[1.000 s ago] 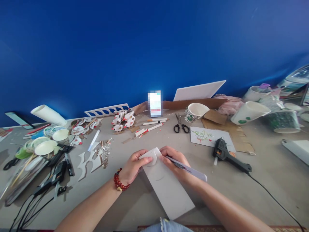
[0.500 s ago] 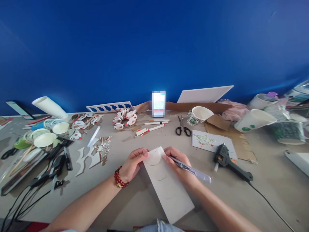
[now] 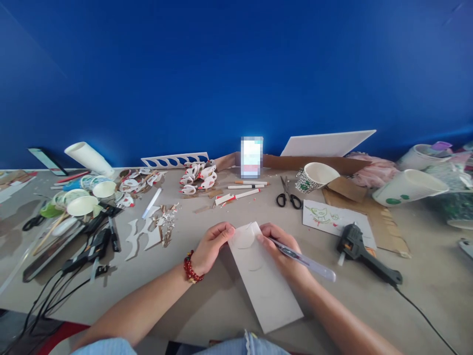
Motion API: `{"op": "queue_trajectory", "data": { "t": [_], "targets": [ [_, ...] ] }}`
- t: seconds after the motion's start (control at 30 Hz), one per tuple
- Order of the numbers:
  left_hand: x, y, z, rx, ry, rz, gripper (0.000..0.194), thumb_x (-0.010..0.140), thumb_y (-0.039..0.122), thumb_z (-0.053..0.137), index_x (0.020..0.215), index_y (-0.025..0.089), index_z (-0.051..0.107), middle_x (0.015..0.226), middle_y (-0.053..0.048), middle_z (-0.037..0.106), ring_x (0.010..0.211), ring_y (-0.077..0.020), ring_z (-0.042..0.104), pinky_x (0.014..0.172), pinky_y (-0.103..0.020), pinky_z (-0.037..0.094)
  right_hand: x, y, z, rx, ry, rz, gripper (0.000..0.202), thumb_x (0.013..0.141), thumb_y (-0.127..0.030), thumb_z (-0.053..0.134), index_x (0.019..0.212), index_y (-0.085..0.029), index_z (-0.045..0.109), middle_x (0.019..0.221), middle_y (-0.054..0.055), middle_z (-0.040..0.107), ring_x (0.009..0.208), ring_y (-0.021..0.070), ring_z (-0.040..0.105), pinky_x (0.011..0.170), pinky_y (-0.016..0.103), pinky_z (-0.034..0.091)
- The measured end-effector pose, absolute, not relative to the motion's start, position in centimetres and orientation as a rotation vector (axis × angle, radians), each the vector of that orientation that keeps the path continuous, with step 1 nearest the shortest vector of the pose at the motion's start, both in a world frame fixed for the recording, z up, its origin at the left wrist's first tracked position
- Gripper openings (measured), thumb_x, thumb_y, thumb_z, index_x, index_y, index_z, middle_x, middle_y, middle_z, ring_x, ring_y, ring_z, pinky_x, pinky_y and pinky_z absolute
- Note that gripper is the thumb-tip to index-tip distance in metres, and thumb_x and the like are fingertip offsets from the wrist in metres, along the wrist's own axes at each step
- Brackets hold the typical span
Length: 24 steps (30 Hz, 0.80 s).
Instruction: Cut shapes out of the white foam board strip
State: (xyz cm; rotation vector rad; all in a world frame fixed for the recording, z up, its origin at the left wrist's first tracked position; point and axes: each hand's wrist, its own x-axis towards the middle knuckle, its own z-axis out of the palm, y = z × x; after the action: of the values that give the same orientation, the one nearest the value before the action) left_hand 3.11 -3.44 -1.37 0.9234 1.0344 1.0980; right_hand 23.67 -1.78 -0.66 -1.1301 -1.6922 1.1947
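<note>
Centrally, toward the bottom of the frame, a long white rectangular strip of flat board [image 3: 273,296] is slanting from between the two hands down to the lower edge, with faint curved lines showing on its surface and a rounded outline near its top end. The person's left hand [image 3: 212,246] is pinching the strip's upper left corner between thumb and fingers, and a bracelet of dark red beads [image 3: 193,268] is circling that wrist. The right hand [image 3: 281,246] is grasping the strip's upper right edge while also holding a slim knife-like tool with a pale lavender-grey handle [image 3: 310,265], its butt pointing to the lower right; its tip is too small to make out.

Right of centre, black-handled metal scissors [image 3: 287,192] are lying with their blades slightly parted near a white paper cup with a dark pattern [image 3: 316,175]. Farther right, a black glue gun [image 3: 351,241] is overlapping a white card bearing a green bird drawing [image 3: 321,215]. Left of centre, white bird-shaped cut-outs with red tips [image 3: 199,177] are clustering above jagged white board scraps [image 3: 151,236].
</note>
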Motion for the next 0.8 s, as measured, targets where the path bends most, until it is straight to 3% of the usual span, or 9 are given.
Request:
{"op": "queue_trajectory", "data": {
  "t": [0.27,0.63,0.8],
  "targets": [
    [2.94,-3.77,-0.99,1.222,1.141,1.050,0.038,0.087,0.050,0.061,0.069,0.017,0.054,0.064,0.004,0.041,0.062,-0.0116,0.034,0.059,-0.024,0.028,23.71,-1.90,-0.59,-1.014,-1.550,1.619,0.029,0.084,-0.047,0.068,0.088,-0.018,0.067,0.084,0.002,0.057,0.071,0.0154,0.055,0.058,0.023,0.041],
    [3.63,-4.06,-1.62,1.056,1.087,1.092,0.042,0.087,0.050,0.062,0.066,0.017,0.049,0.065,0.004,0.035,0.063,-0.0111,0.031,0.058,-0.024,0.026,23.72,-1.92,-0.59,-0.978,-1.542,1.621,0.028,0.084,-0.046,0.068,0.083,-0.018,0.070,0.085,0.002,0.056,0.071,0.0147,0.056,0.058,0.022,0.043],
    [2.97,-4.15,-1.48,1.107,1.026,1.020,0.039,0.084,0.054,0.066,0.078,0.016,0.060,0.068,0.002,0.046,0.063,-0.0114,0.037,0.059,-0.023,0.030,23.78,-1.73,-0.66,-0.978,-1.480,1.636,0.027,0.083,-0.045,0.069,0.084,-0.018,0.071,0.086,0.004,0.060,0.071,0.0157,0.057,0.059,0.024,0.044]
  ]
}}
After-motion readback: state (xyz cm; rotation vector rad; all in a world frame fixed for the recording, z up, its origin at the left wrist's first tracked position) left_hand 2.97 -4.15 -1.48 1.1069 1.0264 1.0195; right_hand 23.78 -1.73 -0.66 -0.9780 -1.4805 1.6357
